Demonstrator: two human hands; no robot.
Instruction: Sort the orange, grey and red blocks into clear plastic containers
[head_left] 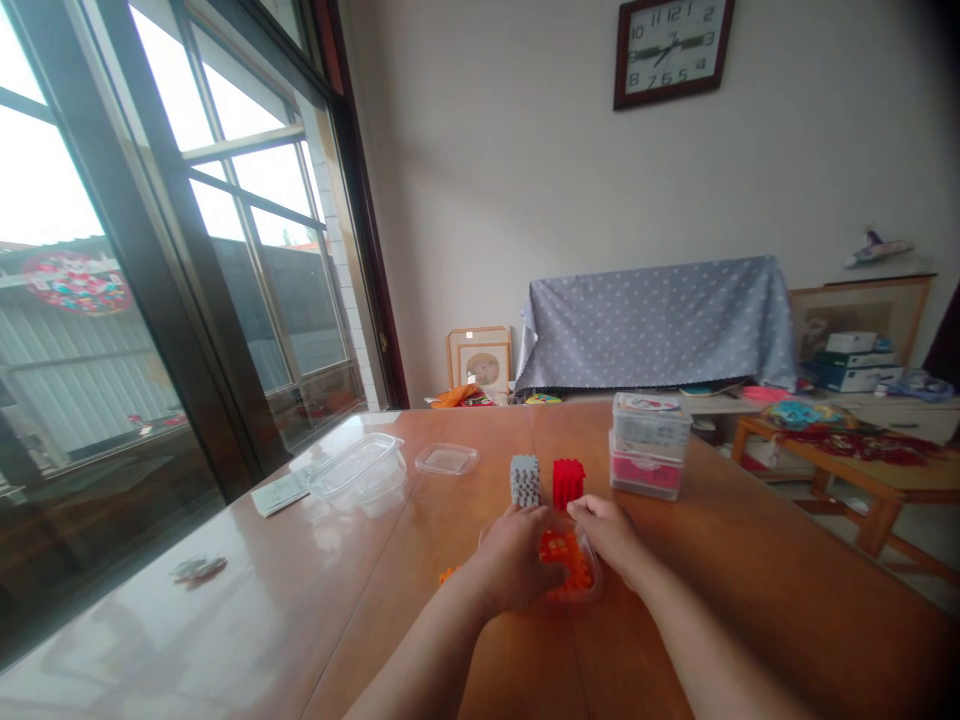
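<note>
In front of me stands a clear plastic container (pixel 595 580) with orange toothed pieces (pixel 574 558) in it. My left hand (pixel 510 565) reaches over its left side, thumb apart from the fingers, with orange showing in the gap; some fingertips are hidden. My right hand (pixel 611 535) is closed at the container's right rim, and its fingers seem to pinch that edge. Just beyond the hands stand a block of grey toothed pieces (pixel 525 480) and a block of red ones (pixel 568 482). An orange piece (pixel 448 575) peeks out left of my left wrist.
Two stacked clear boxes (pixel 649 447) stand at the right, the lower holding something pink. To the left are clear empty tubs (pixel 360 470), a clear lid (pixel 447 459), a paper booklet (pixel 281 492) and a small shiny bundle (pixel 199 570). Windows line the left side.
</note>
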